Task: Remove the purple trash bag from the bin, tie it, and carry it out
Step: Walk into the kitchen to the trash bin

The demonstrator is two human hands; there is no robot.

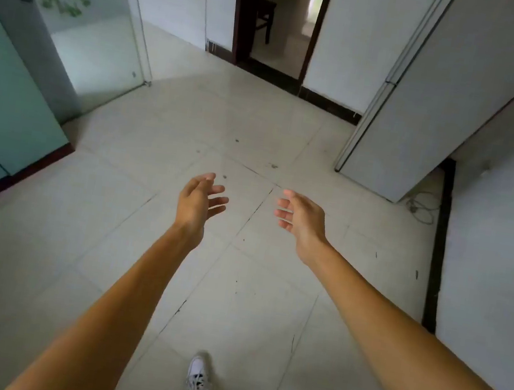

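Observation:
Both arms stretch out in front of me over a pale tiled floor. My left hand [199, 201] is open, fingers spread, palm turned inward, holding nothing. My right hand [300, 216] is open too, palm facing the left one, a short gap between them. No purple trash bag and no bin appear anywhere in the head view.
A white refrigerator [428, 96] stands at the right, with a loose cable [422, 209] on the floor beside it. A dark-framed doorway [281, 23] opens straight ahead, a wooden chair beyond it. A green cabinet [0, 106] and glass panel [101, 24] are at the left. My white shoe [198, 376] is below.

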